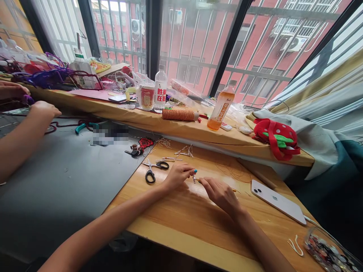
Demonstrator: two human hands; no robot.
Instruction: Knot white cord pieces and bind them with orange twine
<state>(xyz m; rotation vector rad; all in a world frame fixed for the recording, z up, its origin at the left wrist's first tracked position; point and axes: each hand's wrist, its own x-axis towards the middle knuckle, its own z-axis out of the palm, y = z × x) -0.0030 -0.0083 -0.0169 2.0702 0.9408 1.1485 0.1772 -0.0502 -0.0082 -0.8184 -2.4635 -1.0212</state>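
Observation:
My left hand (178,175) rests on the wooden board (181,223) with its fingers pinched on a small thin piece (194,178) that I cannot make out. My right hand (221,194) lies just to its right, knuckles up, fingers curled toward the same piece; what it holds is hidden. Black-handled scissors (153,170) lie on the board just left of my left hand. Short cut strands of cord (181,153) are scattered beyond the hands.
A white phone (276,200) lies face down at the right. On the sill stand a spool of orange cord (179,114), an orange drink bottle (221,109), a water bottle (160,88) and a strawberry bag (276,138). Another person's hands (42,109) work at the left over a grey table (62,185).

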